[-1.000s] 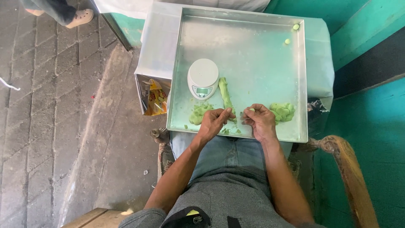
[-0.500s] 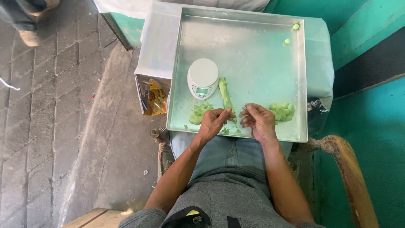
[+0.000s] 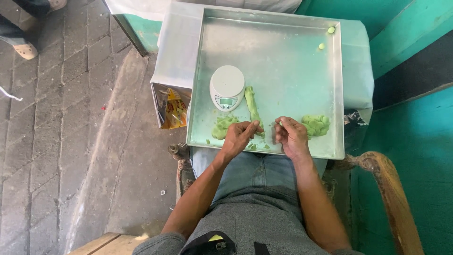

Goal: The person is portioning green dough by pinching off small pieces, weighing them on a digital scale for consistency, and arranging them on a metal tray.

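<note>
At tray (image 3: 269, 38) near edge: 2 hands (image 3: 266, 137)

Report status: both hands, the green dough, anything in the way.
Left hand pinching the long green dough roll. Right hand beside the green dough lump. Round white scale close left, not blocking.

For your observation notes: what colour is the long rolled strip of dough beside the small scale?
Light green, seen in the head view: the dough strip lies on the metal tray.
</note>
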